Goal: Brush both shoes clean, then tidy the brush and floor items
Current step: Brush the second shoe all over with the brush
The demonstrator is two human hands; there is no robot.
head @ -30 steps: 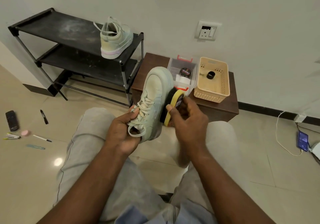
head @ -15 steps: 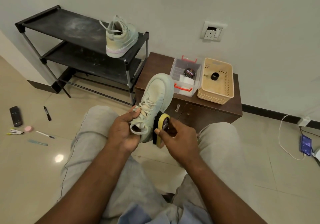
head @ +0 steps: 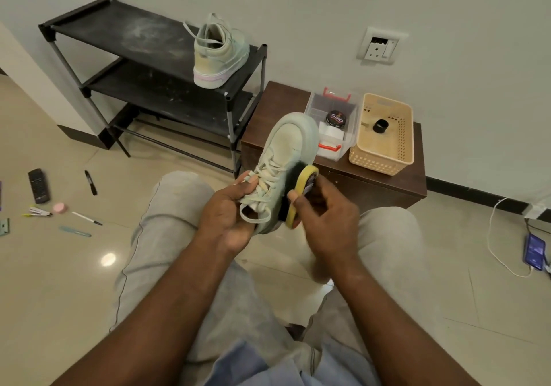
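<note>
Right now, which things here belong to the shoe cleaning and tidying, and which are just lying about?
Job in hand: held shoe, brush, shoe on rack, and on the floor the remote, marker and pen.

Lying about: phone, wall socket, basket, polish tin.

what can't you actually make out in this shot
Head view only:
- Sole of the shoe: turned away from the camera.
- The shoe's heel: mostly covered by the left hand.
- Bristles of the brush held by the right hand: motion-blurred against the shoe.
- Small floor item: cut off by the left edge.
- Black round thing in the basket: too small to identify.
</note>
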